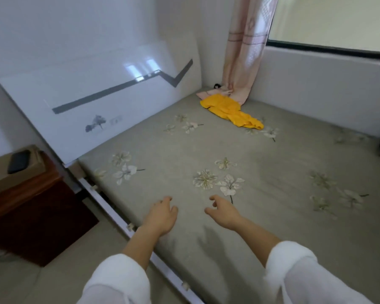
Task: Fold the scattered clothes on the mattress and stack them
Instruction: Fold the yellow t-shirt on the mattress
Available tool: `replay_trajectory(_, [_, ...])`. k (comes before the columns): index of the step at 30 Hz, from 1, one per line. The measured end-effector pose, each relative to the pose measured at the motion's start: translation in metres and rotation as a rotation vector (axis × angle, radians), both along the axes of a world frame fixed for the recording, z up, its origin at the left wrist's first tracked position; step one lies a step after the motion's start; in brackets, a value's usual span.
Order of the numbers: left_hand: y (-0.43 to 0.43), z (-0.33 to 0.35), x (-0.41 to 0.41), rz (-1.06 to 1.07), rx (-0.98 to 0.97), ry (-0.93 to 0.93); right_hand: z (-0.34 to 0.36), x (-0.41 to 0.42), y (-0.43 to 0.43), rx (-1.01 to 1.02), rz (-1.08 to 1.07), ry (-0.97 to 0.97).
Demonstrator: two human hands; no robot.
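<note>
Yellow crumpled garment on floral mattress, both hands loosely curled, empty

A shiny white headboard with a grey zigzag line stands by the white wall. A pink patterned curtain hangs in the corner next to a dark-framed window. On the left is a dark red wooden cabinet. A brown cardboard box sits on top of it, and a flat black thing lies on the box.

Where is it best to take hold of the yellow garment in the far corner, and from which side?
The yellow garment is probably best pinched at its near tail, coming from the middle of the mattress: that end lies free, while the far end sits against the curtain.
</note>
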State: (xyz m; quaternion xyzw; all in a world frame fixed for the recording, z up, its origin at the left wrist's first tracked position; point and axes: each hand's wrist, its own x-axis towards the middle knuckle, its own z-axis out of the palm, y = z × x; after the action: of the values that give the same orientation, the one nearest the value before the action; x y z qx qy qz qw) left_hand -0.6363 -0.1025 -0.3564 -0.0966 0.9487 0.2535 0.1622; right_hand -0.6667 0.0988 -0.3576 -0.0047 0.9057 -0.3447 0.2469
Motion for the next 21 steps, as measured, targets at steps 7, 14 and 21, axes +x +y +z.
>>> replay_trajectory(7, [-0.074,-0.008,-0.144,-0.070,-0.049,-0.008,-0.005,-0.120,-0.061,0.000,-0.068,0.041])
replay_trajectory(14, [-0.133,-0.079,-0.276,-0.282,-0.111,-0.142,-0.081,-0.220,-0.105,-0.013,-0.315,-0.094])
replay_trajectory(21, [-0.173,-0.145,-0.426,-0.555,-0.164,-0.257,-0.145,-0.311,-0.145,0.013,-0.618,-0.190])
